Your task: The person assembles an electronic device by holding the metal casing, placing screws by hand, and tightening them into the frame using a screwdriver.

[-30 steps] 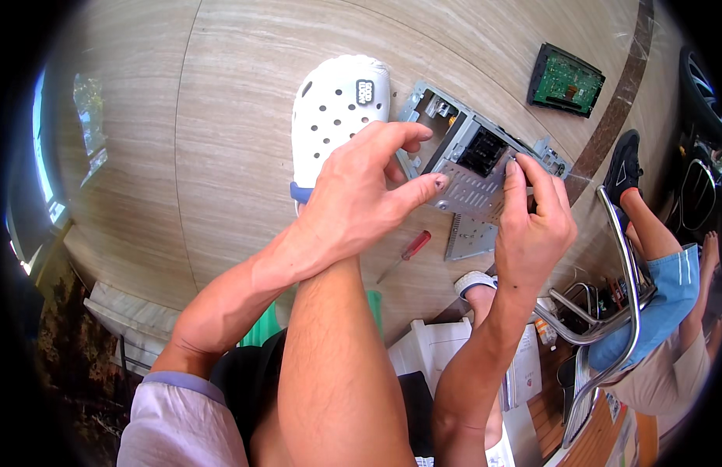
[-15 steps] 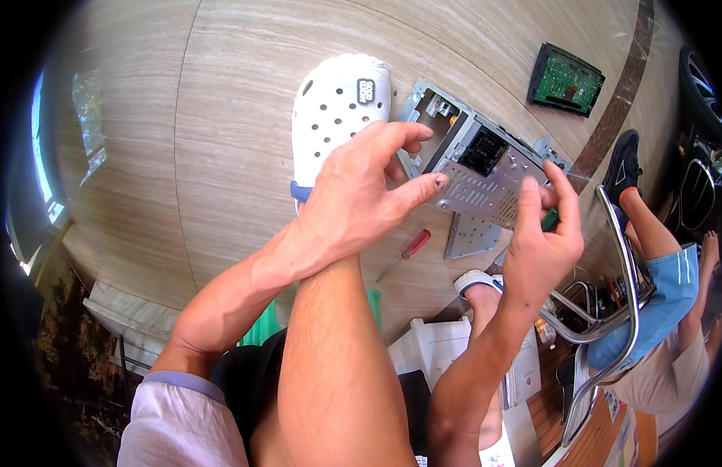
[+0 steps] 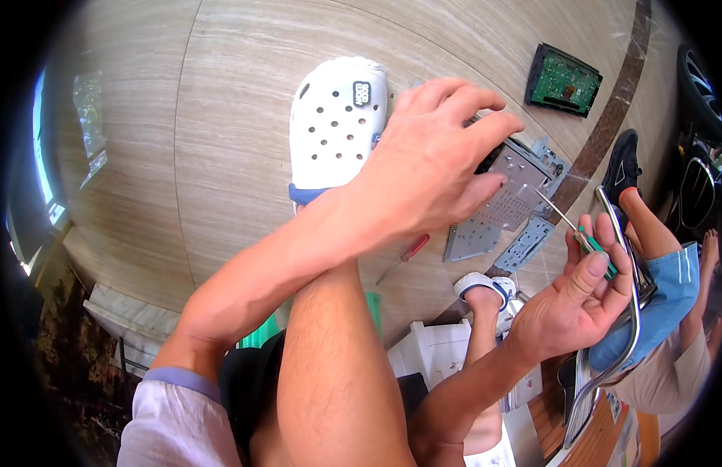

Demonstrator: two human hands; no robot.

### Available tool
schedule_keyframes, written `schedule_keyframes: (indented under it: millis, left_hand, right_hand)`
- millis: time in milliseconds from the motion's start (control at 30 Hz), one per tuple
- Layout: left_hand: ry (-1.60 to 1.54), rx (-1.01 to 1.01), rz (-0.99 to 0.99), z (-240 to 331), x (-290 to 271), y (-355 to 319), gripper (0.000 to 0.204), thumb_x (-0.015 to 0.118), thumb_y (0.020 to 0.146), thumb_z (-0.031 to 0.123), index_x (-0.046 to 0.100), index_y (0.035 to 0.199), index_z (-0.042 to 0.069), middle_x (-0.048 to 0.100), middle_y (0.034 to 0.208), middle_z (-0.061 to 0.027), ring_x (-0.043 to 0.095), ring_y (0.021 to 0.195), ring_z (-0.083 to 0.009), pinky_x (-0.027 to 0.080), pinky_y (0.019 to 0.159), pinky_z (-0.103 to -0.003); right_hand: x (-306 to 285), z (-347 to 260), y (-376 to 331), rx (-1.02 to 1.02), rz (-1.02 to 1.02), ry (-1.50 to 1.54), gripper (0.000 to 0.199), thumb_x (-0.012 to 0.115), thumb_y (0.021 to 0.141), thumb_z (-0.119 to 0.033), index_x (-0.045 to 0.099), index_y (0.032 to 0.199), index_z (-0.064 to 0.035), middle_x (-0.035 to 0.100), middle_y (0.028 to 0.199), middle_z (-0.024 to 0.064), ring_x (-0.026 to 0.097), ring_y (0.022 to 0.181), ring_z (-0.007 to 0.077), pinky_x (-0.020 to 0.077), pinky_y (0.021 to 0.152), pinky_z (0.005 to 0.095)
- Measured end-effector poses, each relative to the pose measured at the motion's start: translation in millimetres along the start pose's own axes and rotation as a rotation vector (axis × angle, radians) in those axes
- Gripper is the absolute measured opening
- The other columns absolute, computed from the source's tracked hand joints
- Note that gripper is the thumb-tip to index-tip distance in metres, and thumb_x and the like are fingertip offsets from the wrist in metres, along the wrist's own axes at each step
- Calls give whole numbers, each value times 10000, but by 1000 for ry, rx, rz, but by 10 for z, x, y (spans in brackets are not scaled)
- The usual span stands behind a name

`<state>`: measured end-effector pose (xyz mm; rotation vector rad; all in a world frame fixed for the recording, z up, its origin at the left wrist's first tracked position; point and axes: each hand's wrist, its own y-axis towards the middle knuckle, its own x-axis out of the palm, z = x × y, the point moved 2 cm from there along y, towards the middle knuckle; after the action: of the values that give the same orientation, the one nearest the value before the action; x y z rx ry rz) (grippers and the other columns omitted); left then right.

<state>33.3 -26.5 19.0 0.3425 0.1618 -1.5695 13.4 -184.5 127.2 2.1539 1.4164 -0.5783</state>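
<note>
A silver metal electronics housing (image 3: 510,185) with a perforated cover sits on the floor, its left part hidden beneath my left hand (image 3: 443,152). That hand lies over the housing with fingers spread, the thumb along the cover; contact is hard to judge. My right hand (image 3: 575,300), lower right of the housing, is closed on the green handle of a thin screwdriver (image 3: 594,251). Its shaft slants up and left toward the cover, the tip close to the metal. Below the housing lie a loose perforated metal plate (image 3: 471,238) and a narrow metal bracket (image 3: 524,245).
A red-handled screwdriver (image 3: 415,247) lies below my left wrist. My foot wears a white clog (image 3: 327,124) left of the housing. A black-framed green circuit board (image 3: 564,80) lies at the far right. Another person sits on a chrome-framed chair (image 3: 635,311) nearby.
My left hand has shifted right and farther over the housing. The right hand has moved right and down, away from the housing's edge, and the green screwdriver now shows plainly in it.
</note>
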Motion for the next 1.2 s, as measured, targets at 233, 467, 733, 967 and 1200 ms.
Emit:
schedule_keyframes:
  millis: [233,467,733,967,1200]
  left_hand:
    - [-18,-52,-94,-121,142,36,428,756,756,126,679,1177,110,609,1267,-117,520,1227,-348,411,1048,-455]
    - [-33,-109,-58,-128,186,36,377,753,792,168,695,1162,127,624,1232,-114,530,1213,-339,414,1043,-451]
    - [-65,-130,-55,-146,204,26,354,761,795,178,707,1142,135,636,1208,-102,538,1197,-325,418,1033,-442]
    - [-72,-138,-47,-144,211,29,348,760,794,182,712,1136,140,635,1202,-102,536,1194,-325,409,1037,-439]
    - [-82,-148,-52,-154,196,19,344,756,796,182,712,1135,141,634,1201,-103,533,1196,-324,403,1042,-441]
  right_hand:
    - [95,59,-73,-106,-62,55,265,554,1014,-78,441,1200,72,605,1229,342,671,1081,375,580,930,420]
    - [107,154,-82,-115,-75,69,258,557,1010,-71,445,1193,72,600,1220,358,670,1077,387,583,925,416]
    - [142,181,-103,-89,-85,89,237,542,1014,-57,445,1186,75,586,1234,363,658,1097,376,575,955,436]
    - [175,158,-58,-110,-107,65,227,538,1013,-42,447,1184,76,590,1228,361,662,1088,369,577,952,429]
    - [184,135,-70,-101,-101,42,222,534,1011,-26,449,1189,75,596,1225,353,664,1083,365,580,948,423]
